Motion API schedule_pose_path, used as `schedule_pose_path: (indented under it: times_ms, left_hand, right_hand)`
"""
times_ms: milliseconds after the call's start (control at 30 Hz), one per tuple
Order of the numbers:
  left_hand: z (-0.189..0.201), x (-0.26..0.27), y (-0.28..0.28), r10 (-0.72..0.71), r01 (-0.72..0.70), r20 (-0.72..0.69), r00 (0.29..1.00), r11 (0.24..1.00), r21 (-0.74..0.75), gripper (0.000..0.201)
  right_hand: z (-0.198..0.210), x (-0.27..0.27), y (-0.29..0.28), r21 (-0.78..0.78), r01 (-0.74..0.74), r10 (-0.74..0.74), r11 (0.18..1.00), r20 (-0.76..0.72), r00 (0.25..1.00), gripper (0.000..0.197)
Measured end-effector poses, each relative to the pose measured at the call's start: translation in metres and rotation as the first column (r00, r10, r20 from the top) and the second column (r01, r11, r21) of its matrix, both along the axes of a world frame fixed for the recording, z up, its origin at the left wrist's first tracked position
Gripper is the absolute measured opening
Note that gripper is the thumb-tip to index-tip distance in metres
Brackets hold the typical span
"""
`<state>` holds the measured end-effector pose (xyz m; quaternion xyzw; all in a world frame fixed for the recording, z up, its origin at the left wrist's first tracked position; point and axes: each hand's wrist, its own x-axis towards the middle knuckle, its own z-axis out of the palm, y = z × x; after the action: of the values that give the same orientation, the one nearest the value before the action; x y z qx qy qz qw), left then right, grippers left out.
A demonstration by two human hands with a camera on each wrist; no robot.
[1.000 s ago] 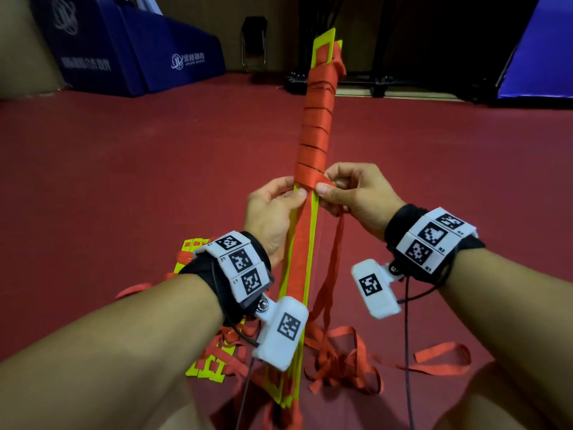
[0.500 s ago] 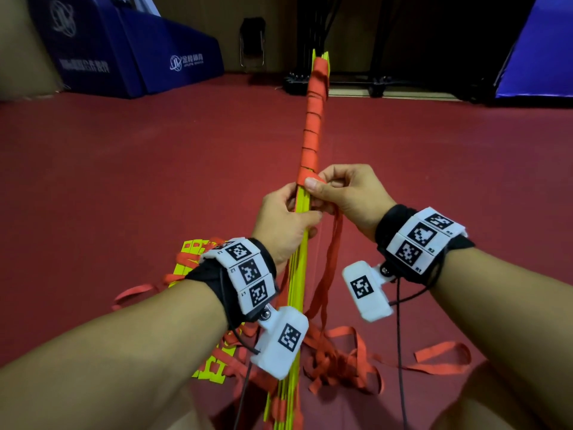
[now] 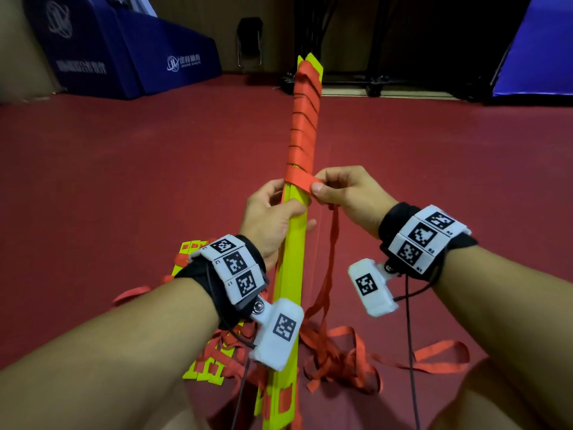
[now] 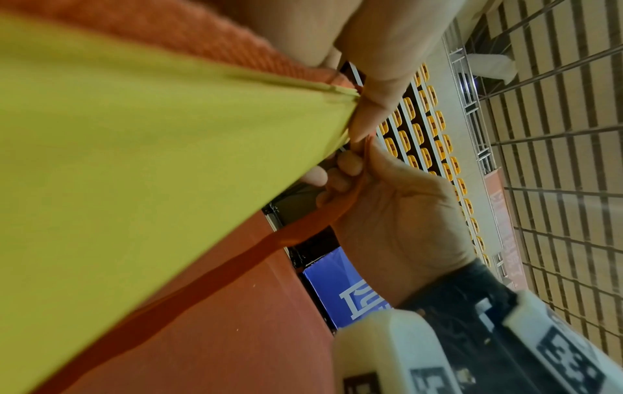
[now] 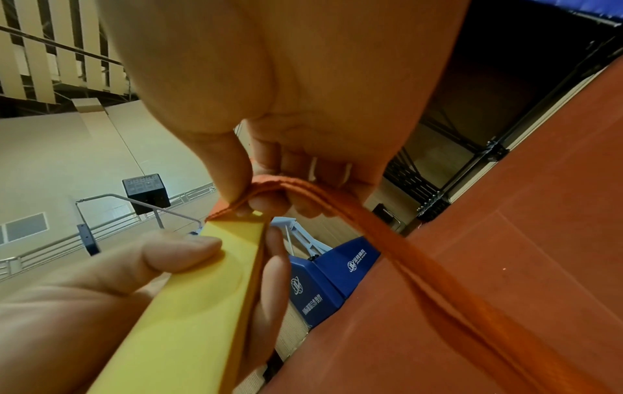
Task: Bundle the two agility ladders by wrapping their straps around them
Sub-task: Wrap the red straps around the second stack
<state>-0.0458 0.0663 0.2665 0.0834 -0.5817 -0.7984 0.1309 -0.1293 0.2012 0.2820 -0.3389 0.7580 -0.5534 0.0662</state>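
The left hand (image 3: 273, 221) grips the stacked yellow ladder rungs (image 3: 291, 259), held upright off the red floor (image 3: 124, 181), thumb across their face. The right hand (image 3: 347, 193) pinches the orange strap (image 3: 302, 181) just beside the bundle (its upper half is already wrapped). Loose strap and the second ladder (image 3: 201, 364) lie on the floor below.

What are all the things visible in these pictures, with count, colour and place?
stack of flat yellow plastic ladder rungs: one, yellow, held up at centre
orange fabric strap: one, orange, wound round the stack's far half, tail hanging to the floor
second ladder of yellow rungs: one, yellow and orange, loose on the floor, left
padded blue mats: several, blue, back left and right
red floor: one, red
left hand: grips the stack
right hand: pinches the strap
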Motion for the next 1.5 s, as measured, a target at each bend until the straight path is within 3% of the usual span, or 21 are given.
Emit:
schedule_pose_path:
  times_ms: [167, 367, 533, 667, 767, 900, 1033, 1167, 1367, 1500]
  left_hand:
    - [-0.003, -0.002, -0.002, -0.009, 0.009, -0.003, 1.0, 1.0, -0.028, 0.034]
    - [-0.001, -0.001, -0.003, -0.059, 0.058, -0.016, 0.998, 0.995, -0.085, 0.026]
    - [0.0, -0.001, -0.001, -0.063, 0.059, -0.07, 0.996, 0.996, -0.065, 0.025]
    - [-0.002, -0.002, -0.001, -0.094, 0.091, -0.083, 0.992, 0.995, -0.042, 0.028]
    - [-0.004, -0.004, -0.004, -0.042, 0.039, -0.07, 0.997, 0.999, -0.035, 0.034]
    - [-0.009, -0.007, -0.01, 0.032, -0.038, -0.05, 0.998, 0.99, -0.133, 0.033]
    - [-0.016, -0.008, -0.008, 0.145, -0.174, -0.104, 0.984, 0.913, -0.368, 0.033]
    - [-0.021, -0.008, -0.005, 0.179, -0.197, -0.091, 0.98, 0.762, -0.617, 0.061]
    - [-0.018, -0.007, -0.011, 0.195, -0.178, -0.058, 0.979, 0.681, -0.71, 0.034]
    - [-0.015, -0.005, -0.011, 0.182, -0.152, -0.036, 0.983, 0.68, -0.717, 0.041]
  right_hand:
    - [-0.006, -0.006, 0.0, 0.002, 0.023, -0.023, 1.0, -0.001, 1.0, 0.021]
    - [-0.007, -0.004, 0.002, 0.065, 0.076, -0.075, 0.995, -0.015, 0.997, 0.032]
    - [-0.008, -0.003, -0.001, 0.016, -0.011, 0.01, 1.0, 0.074, 0.997, 0.029]
    - [-0.007, 0.002, -0.003, -0.022, 0.012, -0.01, 1.0, 0.083, 0.997, 0.036]
    - [-0.007, 0.004, -0.004, 0.001, 0.056, -0.056, 0.998, 0.053, 0.997, 0.037]
    - [-0.008, 0.004, -0.004, 0.011, 0.129, -0.129, 0.992, -0.017, 0.991, 0.037]
    - [-0.007, 0.006, -0.007, 0.009, 0.233, -0.232, 0.972, -0.069, 0.97, 0.039]
    - [-0.006, 0.005, -0.01, -0.029, 0.29, -0.29, 0.957, -0.024, 0.957, 0.038]
    - [-0.007, 0.011, -0.009, -0.001, 0.225, -0.225, 0.974, -0.016, 0.974, 0.046]
    - [-0.004, 0.011, -0.008, -0.018, 0.127, -0.126, 0.992, 0.038, 0.991, 0.035]
